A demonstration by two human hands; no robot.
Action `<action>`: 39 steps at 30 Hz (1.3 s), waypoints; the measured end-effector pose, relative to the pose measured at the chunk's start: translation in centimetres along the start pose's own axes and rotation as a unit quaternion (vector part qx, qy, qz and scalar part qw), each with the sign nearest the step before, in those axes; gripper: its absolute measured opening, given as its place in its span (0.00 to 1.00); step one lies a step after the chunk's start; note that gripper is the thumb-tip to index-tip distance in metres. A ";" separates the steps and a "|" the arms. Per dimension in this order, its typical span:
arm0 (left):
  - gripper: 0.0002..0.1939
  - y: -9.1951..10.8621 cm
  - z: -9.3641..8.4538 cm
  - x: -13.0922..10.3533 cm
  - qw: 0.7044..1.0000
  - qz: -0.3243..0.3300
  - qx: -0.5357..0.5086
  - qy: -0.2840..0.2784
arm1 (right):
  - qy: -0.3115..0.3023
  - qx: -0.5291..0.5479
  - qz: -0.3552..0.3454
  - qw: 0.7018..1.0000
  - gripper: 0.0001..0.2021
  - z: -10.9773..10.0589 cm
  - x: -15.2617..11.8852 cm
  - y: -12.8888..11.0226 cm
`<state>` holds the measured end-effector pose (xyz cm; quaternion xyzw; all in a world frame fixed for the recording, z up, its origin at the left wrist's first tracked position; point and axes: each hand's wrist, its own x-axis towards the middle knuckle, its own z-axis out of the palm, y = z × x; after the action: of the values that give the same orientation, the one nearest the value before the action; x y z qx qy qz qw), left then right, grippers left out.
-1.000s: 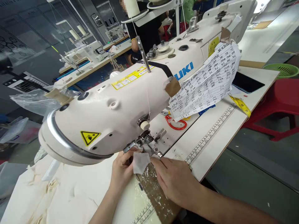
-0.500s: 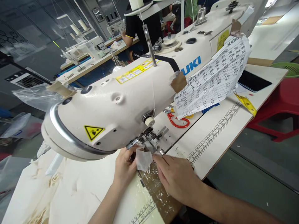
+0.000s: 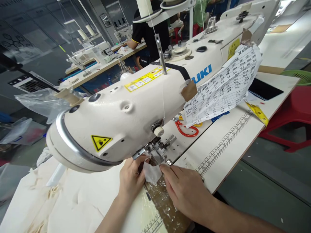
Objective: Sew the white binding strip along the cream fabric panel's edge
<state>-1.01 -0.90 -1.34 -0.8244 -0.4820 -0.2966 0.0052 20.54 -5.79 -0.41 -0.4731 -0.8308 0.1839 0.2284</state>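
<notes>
Right hand [image 3: 186,191] flat, fingers open, pressing the taped table edge [image 3: 162,207]; left hand [image 3: 131,179] pinches the white fabric patch [image 3: 152,172]. Since a second ago the patch has slid slightly closer under the presser foot [image 3: 157,152]; the sewing machine [image 3: 136,106] is unchanged.

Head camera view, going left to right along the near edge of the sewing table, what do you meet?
Left hand → small white fabric piece → right hand → printed ruler on the table → yellow tape measure.
</notes>
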 end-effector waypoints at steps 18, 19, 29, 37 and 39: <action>0.03 -0.4 0.0 0.3 0.998 -0.038 -0.038 -0.013 | 0.010 0.006 -0.003 1.000 0.16 0.3 0.1 0.2; 0.03 -0.3 0.0 0.3 0.999 -0.035 -0.035 -0.009 | 0.004 0.004 0.002 1.000 0.16 0.2 0.1 0.1; 0.06 0.4 -0.3 0.5 0.994 0.103 0.028 -0.009 | 0.001 -0.020 0.010 1.000 0.18 0.3 0.5 -0.2; 0.17 2.3 -2.5 0.2 0.981 0.140 0.073 -0.110 | 0.017 0.161 0.022 0.987 0.14 -2.3 -6.5 0.4; 0.18 2.9 -2.3 -0.1 0.975 0.144 0.128 -0.109 | -0.013 0.220 0.052 0.974 0.12 -2.7 -9.2 0.3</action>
<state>0.12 -3.17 1.34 -0.9050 -0.3903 -0.1365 0.1006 26.38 -13.41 -0.20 -0.4514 -0.7468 0.3801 0.3066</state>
